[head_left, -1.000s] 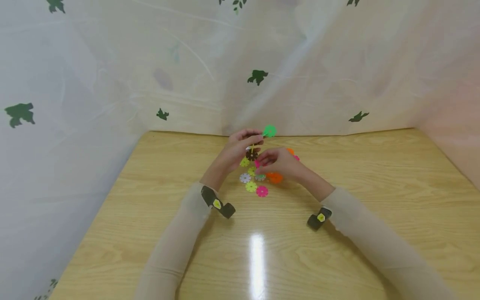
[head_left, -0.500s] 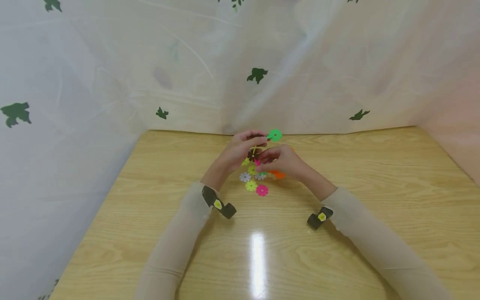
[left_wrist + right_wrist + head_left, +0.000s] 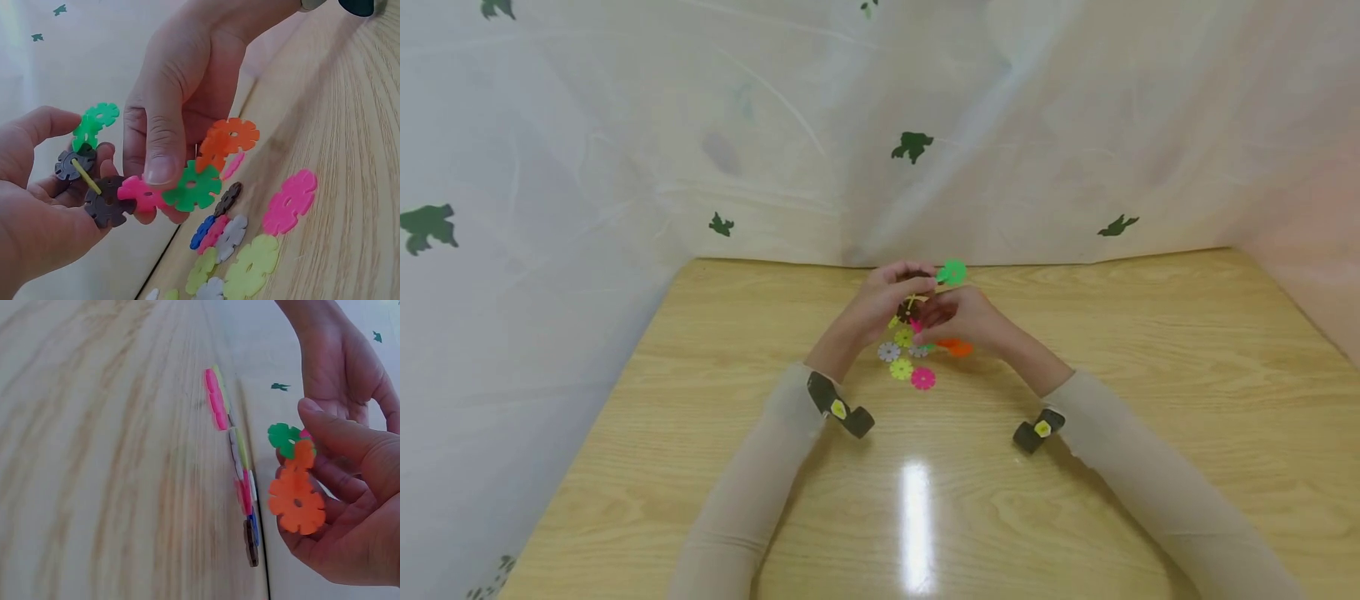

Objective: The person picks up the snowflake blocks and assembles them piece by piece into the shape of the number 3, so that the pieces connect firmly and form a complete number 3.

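A chain of interlocking plastic snowflake discs hangs between both hands above the table. My left hand (image 3: 876, 308) holds its one end, where green discs (image 3: 953, 272), brown discs (image 3: 107, 203) and a yellow disc (image 3: 86, 177), seen edge-on, join. My right hand (image 3: 973, 323) pinches a pink disc (image 3: 139, 192) between thumb and fingers, right beside the lower brown one. Past the right thumb the chain runs on through another green disc (image 3: 195, 186) to orange discs (image 3: 297, 503). The right palm hides part of the chain in the head view.
Loose discs lie on the wooden table (image 3: 760, 467) under the hands, among them a pink disc (image 3: 923, 378), a yellow disc (image 3: 901, 369) and a white disc (image 3: 889, 352). A blue disc (image 3: 201, 232) lies beyond them. Behind the table hangs a pale curtain (image 3: 775, 150).
The left hand has shifted slightly right, carrying the green end of the chain with it. The right hand has risen a little, still pinching the chain. The loose discs stay put.
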Action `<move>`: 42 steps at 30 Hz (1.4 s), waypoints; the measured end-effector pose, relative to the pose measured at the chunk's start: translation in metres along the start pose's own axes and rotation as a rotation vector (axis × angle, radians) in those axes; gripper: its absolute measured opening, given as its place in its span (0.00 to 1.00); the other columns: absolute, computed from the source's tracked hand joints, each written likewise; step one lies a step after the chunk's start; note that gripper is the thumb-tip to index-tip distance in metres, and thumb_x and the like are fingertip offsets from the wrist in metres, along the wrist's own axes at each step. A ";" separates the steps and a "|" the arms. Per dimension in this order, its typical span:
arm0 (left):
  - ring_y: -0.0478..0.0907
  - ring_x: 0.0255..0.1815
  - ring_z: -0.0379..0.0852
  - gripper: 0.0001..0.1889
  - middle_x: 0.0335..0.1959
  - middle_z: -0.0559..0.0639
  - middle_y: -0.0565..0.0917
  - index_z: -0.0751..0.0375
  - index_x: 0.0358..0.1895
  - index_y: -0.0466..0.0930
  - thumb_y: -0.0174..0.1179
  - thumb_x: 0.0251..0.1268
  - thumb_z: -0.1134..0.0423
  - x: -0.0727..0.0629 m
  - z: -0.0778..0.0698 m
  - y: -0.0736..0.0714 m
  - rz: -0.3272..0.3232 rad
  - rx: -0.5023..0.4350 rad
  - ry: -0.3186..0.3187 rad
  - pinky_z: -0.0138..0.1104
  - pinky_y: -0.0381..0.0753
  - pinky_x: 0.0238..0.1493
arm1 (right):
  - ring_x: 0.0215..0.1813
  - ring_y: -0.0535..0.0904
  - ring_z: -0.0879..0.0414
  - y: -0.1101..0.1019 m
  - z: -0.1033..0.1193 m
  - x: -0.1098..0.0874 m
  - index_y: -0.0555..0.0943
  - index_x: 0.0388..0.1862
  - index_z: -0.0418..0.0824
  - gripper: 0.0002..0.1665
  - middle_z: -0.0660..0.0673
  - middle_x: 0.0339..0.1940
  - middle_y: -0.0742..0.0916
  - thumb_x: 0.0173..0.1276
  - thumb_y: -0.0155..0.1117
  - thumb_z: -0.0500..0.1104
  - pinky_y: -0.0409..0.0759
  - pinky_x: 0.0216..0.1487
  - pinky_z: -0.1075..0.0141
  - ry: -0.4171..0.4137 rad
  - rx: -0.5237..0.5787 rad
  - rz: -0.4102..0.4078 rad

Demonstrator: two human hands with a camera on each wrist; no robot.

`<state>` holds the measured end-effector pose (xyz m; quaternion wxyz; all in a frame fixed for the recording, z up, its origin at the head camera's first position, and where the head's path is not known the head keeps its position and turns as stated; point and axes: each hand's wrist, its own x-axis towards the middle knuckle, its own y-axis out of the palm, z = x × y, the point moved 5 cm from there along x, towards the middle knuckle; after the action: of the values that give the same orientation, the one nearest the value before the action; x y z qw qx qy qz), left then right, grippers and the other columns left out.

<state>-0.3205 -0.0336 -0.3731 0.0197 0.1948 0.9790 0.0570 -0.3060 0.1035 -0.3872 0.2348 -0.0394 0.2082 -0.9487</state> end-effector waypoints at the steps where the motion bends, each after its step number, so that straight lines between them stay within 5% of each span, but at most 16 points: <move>1: 0.75 0.48 0.42 0.09 0.46 0.45 0.81 0.65 0.52 0.81 0.59 0.73 0.68 0.000 0.000 0.000 0.004 0.008 -0.004 0.30 0.77 0.47 | 0.45 0.86 0.53 0.000 -0.001 0.001 0.84 0.50 0.29 0.22 0.34 0.47 0.89 0.57 0.80 0.34 0.87 0.47 0.68 0.003 0.001 0.010; 8: 0.75 0.47 0.42 0.10 0.45 0.45 0.82 0.64 0.52 0.81 0.60 0.72 0.68 0.001 0.008 0.001 0.029 0.039 -0.041 0.30 0.78 0.47 | 0.48 0.82 0.50 0.004 -0.007 0.000 0.82 0.51 0.32 0.23 0.37 0.48 0.87 0.57 0.80 0.36 0.85 0.47 0.68 0.078 0.006 0.058; 24: 0.77 0.48 0.47 0.08 0.38 0.45 0.83 0.63 0.52 0.81 0.58 0.74 0.67 0.001 0.004 -0.005 0.024 0.001 -0.018 0.33 0.76 0.49 | 0.47 0.81 0.50 0.003 -0.008 0.000 0.83 0.55 0.33 0.26 0.39 0.47 0.88 0.59 0.79 0.40 0.82 0.48 0.68 0.086 -0.048 0.085; 31: 0.77 0.52 0.49 0.12 0.44 0.45 0.82 0.66 0.57 0.79 0.56 0.77 0.66 0.002 0.005 -0.008 0.005 -0.002 -0.026 0.37 0.75 0.58 | 0.48 0.83 0.53 -0.008 -0.006 -0.004 0.82 0.58 0.35 0.28 0.41 0.47 0.88 0.62 0.78 0.44 0.81 0.51 0.66 0.109 -0.068 0.148; 36: 0.73 0.65 0.65 0.18 0.53 0.52 0.82 0.67 0.64 0.76 0.55 0.77 0.65 0.002 0.007 -0.011 0.001 0.005 -0.036 0.45 0.67 0.75 | 0.47 0.84 0.53 -0.029 -0.006 -0.009 0.82 0.60 0.35 0.26 0.41 0.48 0.89 0.66 0.75 0.45 0.81 0.56 0.61 0.142 -0.113 0.143; 42: 0.70 0.68 0.71 0.20 0.61 0.64 0.79 0.63 0.67 0.75 0.55 0.77 0.64 0.002 0.008 -0.016 0.012 0.060 -0.052 0.52 0.68 0.75 | 0.49 0.85 0.47 -0.052 -0.010 -0.011 0.79 0.59 0.30 0.23 0.38 0.47 0.89 0.70 0.69 0.40 0.83 0.58 0.53 0.130 -0.112 0.105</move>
<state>-0.3282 -0.0462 -0.3829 0.0389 0.2028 0.9782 0.0227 -0.3203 0.1539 -0.3749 0.2675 0.0200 0.2774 -0.9225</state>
